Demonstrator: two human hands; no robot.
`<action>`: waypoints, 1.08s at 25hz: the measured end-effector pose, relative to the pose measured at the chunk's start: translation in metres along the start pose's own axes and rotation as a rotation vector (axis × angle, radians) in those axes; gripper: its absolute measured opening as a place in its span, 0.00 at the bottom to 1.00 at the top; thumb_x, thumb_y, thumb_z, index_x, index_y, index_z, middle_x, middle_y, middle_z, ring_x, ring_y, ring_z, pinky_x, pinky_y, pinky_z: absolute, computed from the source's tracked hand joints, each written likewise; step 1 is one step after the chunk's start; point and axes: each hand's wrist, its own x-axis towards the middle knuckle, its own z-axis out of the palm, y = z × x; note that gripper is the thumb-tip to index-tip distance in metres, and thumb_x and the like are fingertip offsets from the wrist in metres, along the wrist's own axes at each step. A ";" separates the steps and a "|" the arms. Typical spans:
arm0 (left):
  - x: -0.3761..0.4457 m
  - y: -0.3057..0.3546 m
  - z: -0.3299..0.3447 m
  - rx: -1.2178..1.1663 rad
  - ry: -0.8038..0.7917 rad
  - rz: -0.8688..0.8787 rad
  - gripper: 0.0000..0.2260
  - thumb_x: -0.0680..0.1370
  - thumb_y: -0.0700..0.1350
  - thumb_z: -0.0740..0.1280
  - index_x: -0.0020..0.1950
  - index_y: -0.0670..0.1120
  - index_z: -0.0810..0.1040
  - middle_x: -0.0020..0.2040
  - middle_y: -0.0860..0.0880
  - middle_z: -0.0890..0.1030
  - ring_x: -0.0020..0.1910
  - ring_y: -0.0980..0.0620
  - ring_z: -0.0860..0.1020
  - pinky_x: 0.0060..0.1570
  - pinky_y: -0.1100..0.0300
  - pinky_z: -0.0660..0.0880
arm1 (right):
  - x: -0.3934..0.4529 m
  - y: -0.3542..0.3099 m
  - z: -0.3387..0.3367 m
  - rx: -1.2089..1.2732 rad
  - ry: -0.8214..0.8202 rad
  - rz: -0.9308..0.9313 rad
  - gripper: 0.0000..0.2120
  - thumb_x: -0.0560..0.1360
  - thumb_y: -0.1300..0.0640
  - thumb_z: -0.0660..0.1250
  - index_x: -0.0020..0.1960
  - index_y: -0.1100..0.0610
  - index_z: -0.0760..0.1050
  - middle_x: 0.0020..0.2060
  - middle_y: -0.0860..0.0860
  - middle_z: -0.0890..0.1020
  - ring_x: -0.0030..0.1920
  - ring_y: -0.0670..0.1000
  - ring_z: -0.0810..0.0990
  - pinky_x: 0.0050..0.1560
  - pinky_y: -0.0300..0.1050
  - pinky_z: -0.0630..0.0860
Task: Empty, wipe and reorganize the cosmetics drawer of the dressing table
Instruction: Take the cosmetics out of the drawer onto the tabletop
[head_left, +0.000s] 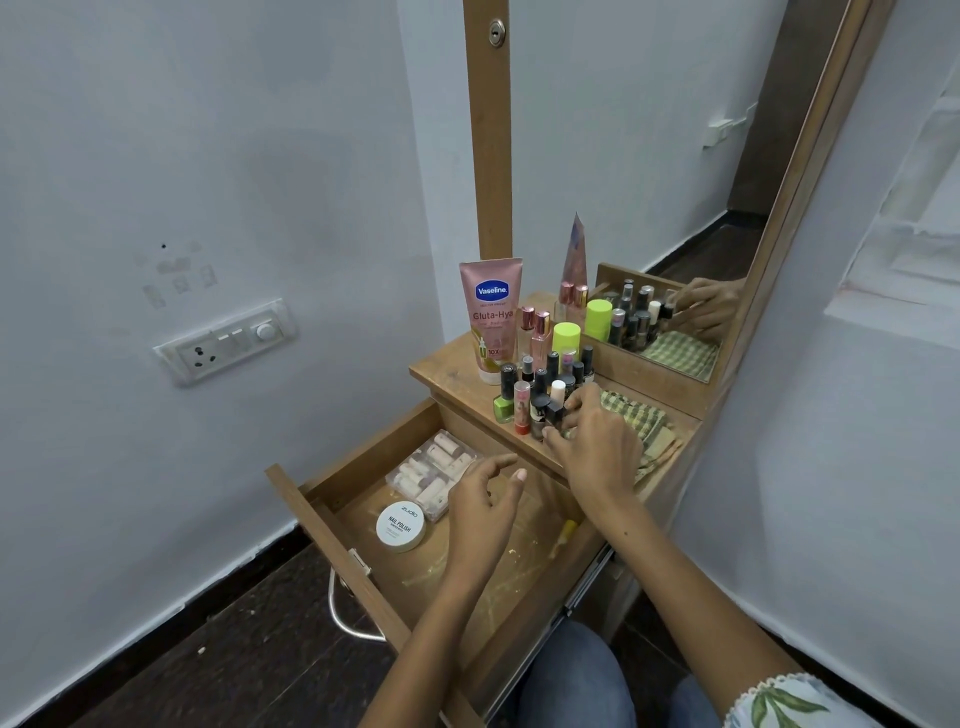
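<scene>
While the left hand (483, 499) hovers with loose, empty fingers over the open drawer (332, 525), the right hand (597, 441) pinches a dark nail polish bottle (554, 415) on the tabletop (452, 371), at 1 o'clock from the drawer.

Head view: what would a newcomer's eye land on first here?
Probably the crowd of nail polish bottles on the tabletop, with the pink Vaseline tube standing behind them. The right hand reaches into the bottles, while the left hand hovers over the open drawer, which holds a round white tub.
</scene>
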 end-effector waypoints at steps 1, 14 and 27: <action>0.000 -0.001 0.000 0.024 -0.014 -0.008 0.10 0.77 0.47 0.67 0.58 0.51 0.80 0.54 0.59 0.80 0.55 0.61 0.76 0.54 0.60 0.74 | 0.000 0.001 0.000 0.002 0.000 0.000 0.19 0.69 0.51 0.75 0.53 0.55 0.70 0.38 0.48 0.83 0.36 0.48 0.81 0.31 0.38 0.68; 0.005 -0.018 0.002 0.160 -0.124 -0.018 0.10 0.75 0.48 0.69 0.56 0.50 0.82 0.51 0.57 0.82 0.49 0.60 0.78 0.49 0.58 0.76 | -0.007 0.015 0.003 0.052 0.015 -0.074 0.20 0.68 0.50 0.77 0.52 0.55 0.71 0.36 0.48 0.78 0.33 0.47 0.77 0.31 0.39 0.72; 0.017 -0.019 0.043 0.796 -0.524 -0.148 0.04 0.72 0.43 0.70 0.39 0.43 0.80 0.41 0.45 0.81 0.40 0.49 0.78 0.39 0.56 0.73 | -0.069 0.066 -0.001 0.223 -0.133 -0.332 0.05 0.72 0.56 0.73 0.47 0.53 0.78 0.39 0.43 0.81 0.36 0.38 0.76 0.34 0.37 0.77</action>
